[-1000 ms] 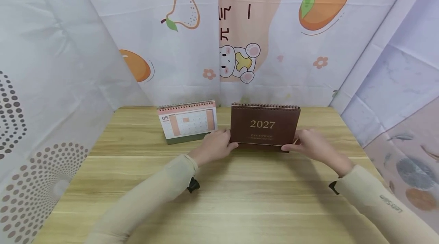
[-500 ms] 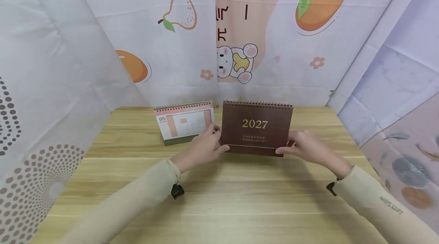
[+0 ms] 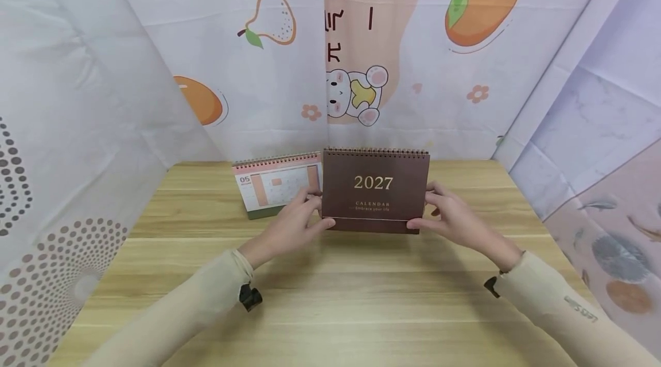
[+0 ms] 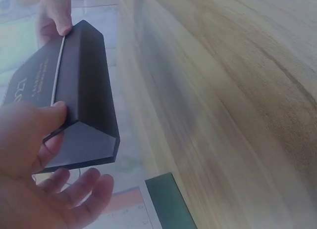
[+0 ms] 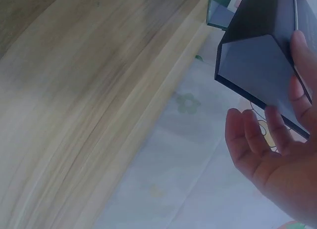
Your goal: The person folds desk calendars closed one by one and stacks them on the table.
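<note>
A brown spiral-bound desk calendar [image 3: 376,192] with gold "2027" lettering faces me near the back of the table, its stand folded into a wedge. My left hand [image 3: 290,221] pinches its lower left side, thumb on the front strip and the other fingers behind. At the lower right corner my right hand [image 3: 457,221] pinches it in the same way. Both wrist views show the hollow end of the calendar base [image 4: 81,142], seemingly held off the tabletop. Some fingers of each hand stay loosely spread beside it.
A white and pink desk calendar [image 3: 276,183] with a green base stands to the left, partly behind my left fingers and the brown calendar. The wooden table [image 3: 361,309] ends at a printed curtain [image 3: 289,86].
The brown calendar has moved left and slightly up with both hands on it, now just overlapping the white calendar's right edge. The head view has shifted a little.
</note>
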Action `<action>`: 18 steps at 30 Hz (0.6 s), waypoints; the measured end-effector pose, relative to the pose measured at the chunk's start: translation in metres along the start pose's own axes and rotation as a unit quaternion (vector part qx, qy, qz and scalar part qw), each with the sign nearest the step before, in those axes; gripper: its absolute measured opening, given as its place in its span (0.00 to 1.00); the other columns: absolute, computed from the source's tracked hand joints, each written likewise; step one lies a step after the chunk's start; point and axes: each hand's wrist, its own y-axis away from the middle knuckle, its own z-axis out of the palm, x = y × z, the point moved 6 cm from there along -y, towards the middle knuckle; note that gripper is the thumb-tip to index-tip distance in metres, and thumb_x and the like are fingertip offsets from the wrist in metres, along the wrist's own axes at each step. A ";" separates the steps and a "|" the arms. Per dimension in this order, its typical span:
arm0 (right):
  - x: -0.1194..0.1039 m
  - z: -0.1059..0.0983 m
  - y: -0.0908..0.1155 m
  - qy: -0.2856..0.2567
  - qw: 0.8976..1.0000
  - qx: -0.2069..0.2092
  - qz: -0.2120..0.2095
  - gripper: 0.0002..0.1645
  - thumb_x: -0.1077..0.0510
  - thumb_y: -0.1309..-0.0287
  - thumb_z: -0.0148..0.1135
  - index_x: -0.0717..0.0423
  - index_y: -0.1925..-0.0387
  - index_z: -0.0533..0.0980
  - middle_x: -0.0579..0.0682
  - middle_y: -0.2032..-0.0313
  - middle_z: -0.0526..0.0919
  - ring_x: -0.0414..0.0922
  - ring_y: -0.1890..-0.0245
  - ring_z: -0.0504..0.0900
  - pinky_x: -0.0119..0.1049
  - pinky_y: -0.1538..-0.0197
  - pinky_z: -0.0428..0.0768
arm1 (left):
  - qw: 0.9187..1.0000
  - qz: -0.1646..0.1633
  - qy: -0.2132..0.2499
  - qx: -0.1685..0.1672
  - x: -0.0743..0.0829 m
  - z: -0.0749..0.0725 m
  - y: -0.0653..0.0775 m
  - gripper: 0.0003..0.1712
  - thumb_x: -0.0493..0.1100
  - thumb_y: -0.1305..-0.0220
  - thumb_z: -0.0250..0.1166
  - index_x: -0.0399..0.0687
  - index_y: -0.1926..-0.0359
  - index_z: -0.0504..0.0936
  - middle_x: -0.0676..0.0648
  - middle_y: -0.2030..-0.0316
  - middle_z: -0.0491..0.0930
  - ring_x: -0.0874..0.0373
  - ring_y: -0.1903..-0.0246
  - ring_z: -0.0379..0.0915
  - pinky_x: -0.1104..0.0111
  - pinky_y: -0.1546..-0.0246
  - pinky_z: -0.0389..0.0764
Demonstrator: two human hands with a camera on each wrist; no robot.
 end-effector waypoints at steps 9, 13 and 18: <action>0.002 0.000 0.001 -0.057 0.998 0.003 0.015 0.21 0.57 0.49 0.80 0.53 0.52 0.85 0.59 0.36 0.69 0.55 0.40 0.72 0.47 0.56 0.86 | 0.996 -0.008 0.085 -0.007 -0.008 0.000 0.001 0.13 0.55 0.29 0.65 0.52 0.55 0.78 0.38 0.29 0.60 0.51 0.56 0.82 0.56 0.51 0.81; 0.001 0.002 0.001 -0.090 0.996 -0.007 0.019 0.18 0.59 0.48 0.79 0.53 0.55 0.85 0.58 0.40 0.73 0.53 0.43 0.75 0.46 0.55 0.86 | 0.989 -0.015 0.148 -0.015 -0.012 0.000 0.004 0.13 0.53 0.28 0.64 0.50 0.59 0.75 0.40 0.28 0.59 0.44 0.37 0.70 0.57 0.52 0.84; 0.000 0.004 0.001 -0.133 0.991 -0.015 0.018 0.11 0.62 0.45 0.77 0.54 0.60 0.84 0.56 0.43 0.76 0.45 0.52 0.82 0.42 0.53 0.85 | 0.978 -0.019 0.206 -0.018 -0.015 0.001 0.007 0.11 0.51 0.26 0.62 0.49 0.59 0.75 0.41 0.27 0.60 0.44 0.30 0.61 0.61 0.51 0.84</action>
